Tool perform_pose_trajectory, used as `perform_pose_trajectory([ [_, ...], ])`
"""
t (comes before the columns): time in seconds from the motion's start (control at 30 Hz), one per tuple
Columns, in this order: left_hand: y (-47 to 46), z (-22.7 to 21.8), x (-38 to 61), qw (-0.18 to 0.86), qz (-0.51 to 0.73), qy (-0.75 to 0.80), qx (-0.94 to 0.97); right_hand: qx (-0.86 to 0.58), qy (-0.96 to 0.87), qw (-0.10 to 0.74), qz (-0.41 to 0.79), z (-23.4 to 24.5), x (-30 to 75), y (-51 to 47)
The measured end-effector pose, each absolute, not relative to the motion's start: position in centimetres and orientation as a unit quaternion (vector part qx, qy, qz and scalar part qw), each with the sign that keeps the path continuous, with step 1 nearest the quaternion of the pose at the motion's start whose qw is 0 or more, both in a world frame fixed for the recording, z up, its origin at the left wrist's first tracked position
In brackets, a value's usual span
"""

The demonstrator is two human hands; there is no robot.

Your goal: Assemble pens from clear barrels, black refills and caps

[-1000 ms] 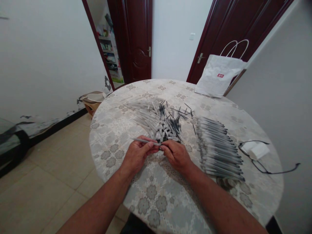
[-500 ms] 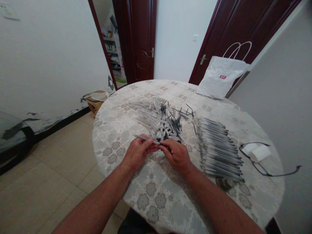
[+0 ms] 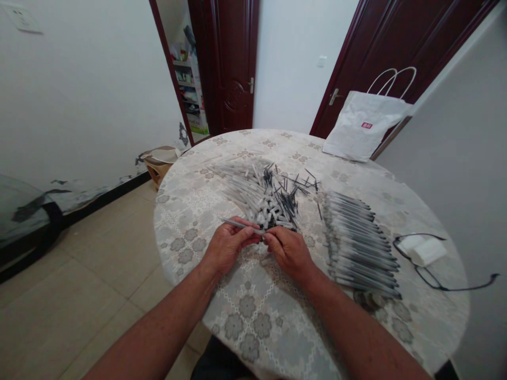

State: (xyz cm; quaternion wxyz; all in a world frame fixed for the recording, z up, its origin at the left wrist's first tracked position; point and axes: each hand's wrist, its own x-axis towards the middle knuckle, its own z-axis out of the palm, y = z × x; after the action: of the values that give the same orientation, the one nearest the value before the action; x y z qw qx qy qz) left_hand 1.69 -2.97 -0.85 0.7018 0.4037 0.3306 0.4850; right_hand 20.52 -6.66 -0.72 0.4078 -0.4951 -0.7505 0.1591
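Over the near part of the table, my left hand (image 3: 227, 245) is closed around a slim grey pen (image 3: 234, 223), whose tapered end points left. My right hand (image 3: 290, 250) pinches the pen's other end, and its fingertips hide what is there. Just beyond my hands lies a loose heap of whitish pen barrels (image 3: 241, 190) with short white pieces (image 3: 269, 211). Thin black sticks (image 3: 288, 201) are scattered along the heap's right side. To the right of my right hand, several pens with dark ends (image 3: 362, 245) lie side by side in a row.
A round table (image 3: 247, 338) carries a patterned cloth. Eyeglasses (image 3: 428, 279) and a folded white paper wad (image 3: 428, 252) lie at its right. A dark round object (image 3: 369, 301) sits below the pen row. A white paper bag (image 3: 366, 126) stands at the back right.
The view has shifted slightly, so the scene sits a little further right. Both hands stay on the pen; the dark part at its right end now shows less beside my right fingertips.
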Motion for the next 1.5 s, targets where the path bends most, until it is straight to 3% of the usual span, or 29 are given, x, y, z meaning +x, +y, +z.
perform_pose_trajectory([
  [0.3, -2.9, -0.4, 2.0, 0.706, 0.505, 0.337, 0.364, -0.502, -0.727, 0.436, 0.17, -0.7, 21.0, -6.8],
  [0.53, -2.9, -0.8, 1.9, 0.711, 0.488, 0.336, 0.379, -0.473, -0.787, 0.379, 0.113, -0.6, 20.7, -6.8],
  [0.9, -3.1, -0.7, 2.0, 0.717, 0.496, 0.324, 0.367, -0.501, -0.734, 0.397, 0.231, -0.8, 19.8, -7.2],
  [1.17, -3.3, -0.5, 2.0, 0.711, 0.495, 0.331, 0.375, -0.503, -0.744, 0.413, 0.151, -0.6, 19.9, -7.2],
  [1.27, -3.2, -0.5, 2.0, 0.707, 0.491, 0.335, 0.383, -0.509, -0.73, 0.413, 0.195, -0.8, 19.9, -7.2],
  [1.5, -3.2, -0.5, 2.0, 0.699, 0.487, 0.336, 0.403, -0.498, -0.603, 0.448, 0.433, -1.6, 19.3, -7.0],
])
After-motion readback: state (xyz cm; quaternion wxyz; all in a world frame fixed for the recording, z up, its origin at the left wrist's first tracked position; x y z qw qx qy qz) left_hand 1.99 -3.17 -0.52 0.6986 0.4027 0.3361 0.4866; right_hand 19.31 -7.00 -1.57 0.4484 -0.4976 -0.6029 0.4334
